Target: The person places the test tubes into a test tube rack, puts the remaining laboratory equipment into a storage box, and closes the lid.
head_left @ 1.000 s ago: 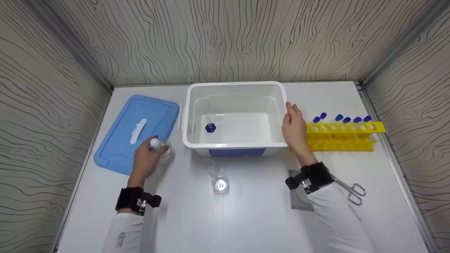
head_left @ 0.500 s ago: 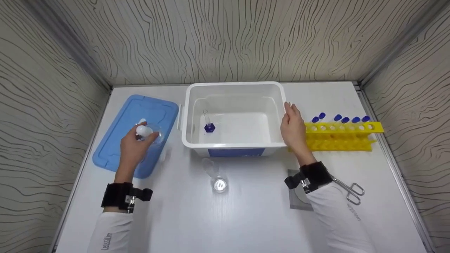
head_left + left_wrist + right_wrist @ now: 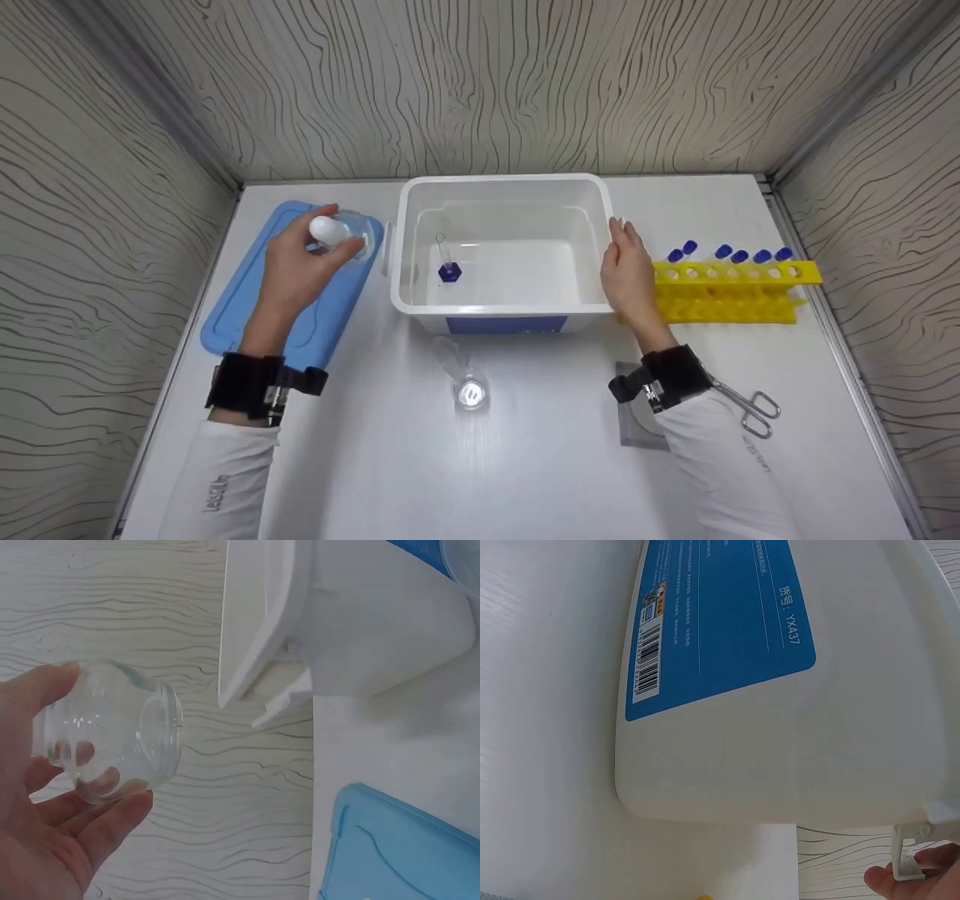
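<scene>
1. We find the left hand (image 3: 296, 266) raised above the blue lid (image 3: 247, 300), fingers curled round a clear glass jar (image 3: 341, 234), just left of the white tub (image 3: 501, 315).
2. The left wrist view shows the jar (image 3: 112, 735) lying sideways in the palm, fingertips (image 3: 124, 808) and thumb wrapped about it; the head view shows only its white top.
3. The right hand (image 3: 628, 274) lies flat against the tub's right wall, fingers straight, between the tub and the yellow rack (image 3: 724, 296) of blue-capped tubes.
4. The right wrist view alone shows the tub's blue label (image 3: 720, 615) with barcode; only a fingertip (image 3: 919, 877) appears there.
5. Only the head view shows a small blue-based glass piece (image 3: 448, 268) inside the tub, a glass flask (image 3: 466, 379) on the table, and scissors (image 3: 754, 409), partly hidden by the right sleeve.
6. We cannot tell whether the jar holds anything.
</scene>
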The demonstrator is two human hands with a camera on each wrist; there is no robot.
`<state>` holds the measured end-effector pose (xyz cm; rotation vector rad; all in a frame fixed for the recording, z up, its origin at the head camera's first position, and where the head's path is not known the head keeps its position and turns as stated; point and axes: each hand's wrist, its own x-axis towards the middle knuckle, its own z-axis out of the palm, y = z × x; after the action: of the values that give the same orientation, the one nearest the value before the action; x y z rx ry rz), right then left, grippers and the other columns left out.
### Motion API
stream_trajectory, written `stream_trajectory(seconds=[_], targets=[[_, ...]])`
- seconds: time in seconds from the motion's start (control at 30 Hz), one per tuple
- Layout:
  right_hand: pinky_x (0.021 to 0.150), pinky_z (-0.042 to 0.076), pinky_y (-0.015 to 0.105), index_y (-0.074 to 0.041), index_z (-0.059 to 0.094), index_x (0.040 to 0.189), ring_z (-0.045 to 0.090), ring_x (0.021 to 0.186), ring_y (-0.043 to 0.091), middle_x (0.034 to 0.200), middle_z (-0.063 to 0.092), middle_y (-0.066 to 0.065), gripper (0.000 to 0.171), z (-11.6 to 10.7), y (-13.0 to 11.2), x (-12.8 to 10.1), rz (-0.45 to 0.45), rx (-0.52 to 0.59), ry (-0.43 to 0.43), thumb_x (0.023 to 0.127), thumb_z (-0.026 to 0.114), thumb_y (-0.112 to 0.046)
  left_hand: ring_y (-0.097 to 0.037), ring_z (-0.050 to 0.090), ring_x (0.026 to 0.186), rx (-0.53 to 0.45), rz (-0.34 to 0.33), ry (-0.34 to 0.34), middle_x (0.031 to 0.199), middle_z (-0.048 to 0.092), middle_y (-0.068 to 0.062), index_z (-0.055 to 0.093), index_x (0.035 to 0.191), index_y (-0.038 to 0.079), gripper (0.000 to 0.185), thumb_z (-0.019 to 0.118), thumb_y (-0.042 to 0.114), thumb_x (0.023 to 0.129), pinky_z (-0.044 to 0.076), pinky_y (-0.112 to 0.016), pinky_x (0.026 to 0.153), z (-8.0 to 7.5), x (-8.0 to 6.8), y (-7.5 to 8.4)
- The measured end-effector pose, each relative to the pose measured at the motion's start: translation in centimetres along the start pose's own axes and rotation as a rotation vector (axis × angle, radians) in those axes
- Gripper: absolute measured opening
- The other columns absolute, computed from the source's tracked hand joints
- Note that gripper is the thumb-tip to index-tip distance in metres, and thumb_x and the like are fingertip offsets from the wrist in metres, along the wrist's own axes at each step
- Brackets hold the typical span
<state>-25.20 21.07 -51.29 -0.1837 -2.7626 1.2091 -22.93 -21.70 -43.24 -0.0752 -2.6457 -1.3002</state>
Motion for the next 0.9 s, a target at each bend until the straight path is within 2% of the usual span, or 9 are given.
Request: stream_trajectory(seconds=[0.17, 0.33, 0.57, 0.77, 0.9], targets=[[0.122, 0.023, 0.052, -0.003, 0.035, 0.153, 0.026, 0.151, 0.037, 0.160, 0.031, 0.022, 0.048, 0.0, 0.0, -0.1, -0.016, -0.001, 0.014, 0.107, 0.034, -0.016, -0.034, 0.063, 0.121, 0.024, 0.028, -0.111, 0.138, 0.060, -0.017, 0.054, 0.141, 0.009, 0.063, 0.076, 0.032, 0.086, 0.055, -0.048, 0.097, 1.7, 1.1, 2.6], [0.123, 0.024, 0.051, -0.004, 0.035, 0.153, 0.027, 0.151, 0.037, 0.160, 0.030, 0.022, 0.048, 0.1, 0.1, -0.2, -0.016, -0.003, 0.010, 0.107, 0.033, -0.017, -0.030, 0.064, 0.118, 0.078, 0.050, -0.220, 0.136, 0.061, -0.013, 0.054, 0.141, 0.013, 0.064, 0.075, 0.036, 0.086, 0.057, -0.046, 0.094, 3.6, 2.1, 4.3], [0.122, 0.025, 0.053, -0.003, 0.036, 0.152, 0.028, 0.150, 0.039, 0.159, 0.032, 0.025, 0.047, 0.1, 0.3, -0.3, -0.027, -0.001, 0.024, 0.106, 0.033, -0.015, -0.028, 0.066, 0.113, 0.175, 0.105, -0.368, 0.127, 0.068, -0.010, 0.059, 0.137, 0.014, 0.061, 0.076, 0.038, 0.084, 0.057, -0.043, 0.088, 6.7, 3.5, 5.5], [0.122, 0.025, 0.052, -0.004, 0.036, 0.152, 0.028, 0.151, 0.037, 0.160, 0.031, 0.023, 0.047, 0.1, 0.2, -0.3, -0.019, 0.002, 0.019, 0.106, 0.034, -0.016, -0.025, 0.066, 0.112, 0.255, 0.123, -0.521, 0.121, 0.071, -0.006, 0.062, 0.132, 0.016, 0.056, 0.076, 0.039, 0.083, 0.053, -0.043, 0.092, 8.8, 4.7, 6.0], [0.121, 0.026, 0.052, -0.004, 0.036, 0.152, 0.028, 0.151, 0.038, 0.160, 0.031, 0.023, 0.048, 0.1, 0.0, -0.3, -0.013, -0.008, 0.017, 0.106, 0.035, -0.015, -0.025, 0.066, 0.109, 0.322, 0.136, -0.595, 0.120, 0.071, -0.007, 0.062, 0.131, 0.015, 0.054, 0.076, 0.035, 0.083, 0.053, -0.043, 0.094, 9.9, 5.3, 6.3]])
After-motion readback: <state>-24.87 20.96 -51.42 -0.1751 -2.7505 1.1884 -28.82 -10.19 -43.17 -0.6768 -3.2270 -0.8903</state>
